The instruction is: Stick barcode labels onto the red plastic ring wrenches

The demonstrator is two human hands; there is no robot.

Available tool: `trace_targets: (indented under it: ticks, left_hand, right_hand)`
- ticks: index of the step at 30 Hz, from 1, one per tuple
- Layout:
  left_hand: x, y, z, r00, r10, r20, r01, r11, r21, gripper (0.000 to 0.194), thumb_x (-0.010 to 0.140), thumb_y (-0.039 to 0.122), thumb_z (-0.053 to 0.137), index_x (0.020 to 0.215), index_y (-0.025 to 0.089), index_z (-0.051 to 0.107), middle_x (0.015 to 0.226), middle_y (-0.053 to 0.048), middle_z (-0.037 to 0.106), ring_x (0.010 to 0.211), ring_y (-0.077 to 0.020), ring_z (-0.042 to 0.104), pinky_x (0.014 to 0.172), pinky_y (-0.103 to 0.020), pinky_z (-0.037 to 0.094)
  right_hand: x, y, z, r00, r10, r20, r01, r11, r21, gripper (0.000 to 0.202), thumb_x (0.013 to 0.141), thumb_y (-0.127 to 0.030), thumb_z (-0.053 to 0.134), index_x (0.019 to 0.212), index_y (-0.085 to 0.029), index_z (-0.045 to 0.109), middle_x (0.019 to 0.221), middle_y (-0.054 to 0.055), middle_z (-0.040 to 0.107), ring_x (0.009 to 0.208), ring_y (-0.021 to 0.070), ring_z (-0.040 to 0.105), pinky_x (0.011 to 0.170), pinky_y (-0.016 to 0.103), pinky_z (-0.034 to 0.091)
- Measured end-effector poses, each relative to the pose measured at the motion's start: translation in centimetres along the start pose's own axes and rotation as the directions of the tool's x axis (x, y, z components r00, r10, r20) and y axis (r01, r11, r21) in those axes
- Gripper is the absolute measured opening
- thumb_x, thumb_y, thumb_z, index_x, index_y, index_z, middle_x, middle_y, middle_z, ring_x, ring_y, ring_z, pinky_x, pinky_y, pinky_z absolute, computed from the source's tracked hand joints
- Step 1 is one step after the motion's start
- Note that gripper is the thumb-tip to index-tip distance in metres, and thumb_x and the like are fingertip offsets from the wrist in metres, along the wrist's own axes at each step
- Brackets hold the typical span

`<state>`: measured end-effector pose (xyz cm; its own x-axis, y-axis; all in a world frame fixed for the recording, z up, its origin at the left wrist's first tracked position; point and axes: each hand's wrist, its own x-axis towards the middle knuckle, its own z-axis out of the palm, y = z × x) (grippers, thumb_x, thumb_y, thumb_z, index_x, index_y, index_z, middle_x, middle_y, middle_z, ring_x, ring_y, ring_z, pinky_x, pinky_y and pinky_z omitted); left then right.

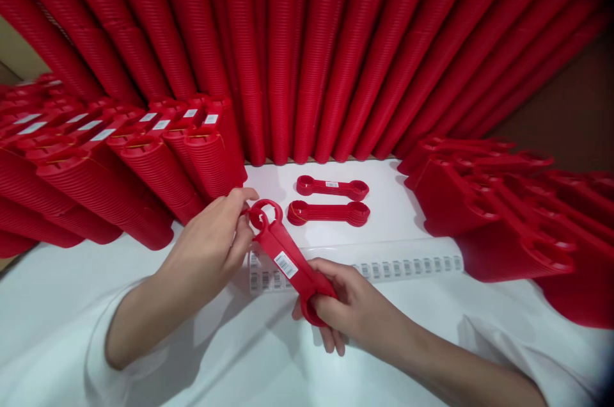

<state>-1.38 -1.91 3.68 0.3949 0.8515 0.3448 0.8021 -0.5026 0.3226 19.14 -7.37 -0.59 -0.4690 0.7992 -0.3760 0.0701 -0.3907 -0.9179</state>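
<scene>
A red plastic piece [300,266] with a ring at each end and a white barcode label slants between my hands. My right hand [348,304] is closed around its lower ring, thumb in the opening. At the upper ring, my left hand [213,244] is closed, its thumb and fingers pinched at the ring's left edge. Beyond them lie two small stacks of like pieces, the farther stack [345,188] with a label on top and the nearer stack [329,213] without one.
A label sheet [407,266] lies on the white table [230,356], partly behind the held piece. Labelled red stacks [206,144] stand at the left, more stacks [499,221] at the right. Tall red columns [326,61] rise at the back.
</scene>
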Motion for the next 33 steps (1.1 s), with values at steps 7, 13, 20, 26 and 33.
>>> trace_targets:
  ticks: [7,13,20,26,33]
  left_hand:
    - [-0.8,0.0,-0.6,0.975,0.035,0.219,-0.064,0.99,0.125,0.027,0.088,0.03,0.035,0.065,0.02,0.044,0.058,0.0,0.051,0.052,-0.0138,0.047,0.049,-0.025,0.032]
    - [-1.8,-0.2,0.3,0.868,-0.132,0.479,0.036,0.978,0.204,0.023,0.09,0.031,0.035,0.077,0.02,0.051,0.064,0.001,0.058,0.051,-0.0152,0.053,0.046,-0.026,0.028]
    - [-0.7,-1.3,1.3,0.9,-0.082,0.428,0.016,0.988,0.155,0.02,0.088,0.028,0.04,0.095,0.022,0.059,0.093,-0.005,0.061,0.076,-0.0204,0.059,0.058,-0.028,0.037]
    - [-0.6,-1.9,0.8,0.899,-0.055,0.434,0.033,0.998,0.058,0.027,0.09,0.03,0.036,0.079,0.02,0.058,0.076,-0.002,0.058,0.065,-0.0155,0.053,0.057,-0.026,0.036]
    - [0.0,-1.0,-1.6,0.891,-0.064,0.45,0.193,0.949,-0.248,0.03,0.086,0.044,0.047,0.075,0.019,0.059,0.064,0.002,0.054,0.056,-0.0111,0.046,0.049,-0.02,0.032]
  right_hand:
    - [0.0,-0.3,-0.3,0.999,0.032,-0.022,-0.03,0.997,0.07,0.024,0.07,-0.013,0.041,0.091,-0.017,0.053,0.077,0.0,0.064,0.041,0.0059,0.052,0.036,0.016,0.039]
    - [-0.1,0.0,-0.1,0.995,0.036,-0.088,-0.04,0.999,-0.037,0.023,0.07,-0.012,0.04,0.088,-0.018,0.053,0.046,-0.008,0.044,0.037,0.0078,0.045,0.036,0.017,0.035]
    - [-0.2,0.1,0.0,0.988,0.047,-0.148,-0.059,0.995,-0.075,0.022,0.071,-0.012,0.04,0.087,-0.019,0.054,0.053,-0.007,0.046,0.038,0.0068,0.043,0.034,0.016,0.031]
    - [0.0,0.1,-0.3,0.988,0.047,-0.145,-0.059,0.995,-0.078,0.018,0.075,-0.014,0.041,0.087,-0.018,0.053,0.052,-0.007,0.044,0.037,0.0067,0.043,0.032,0.015,0.031]
    - [0.2,0.1,-0.6,0.99,0.068,-0.127,-0.078,0.994,-0.08,0.017,0.077,-0.018,0.041,0.09,-0.017,0.052,0.063,-0.003,0.055,0.036,0.006,0.045,0.031,0.016,0.032]
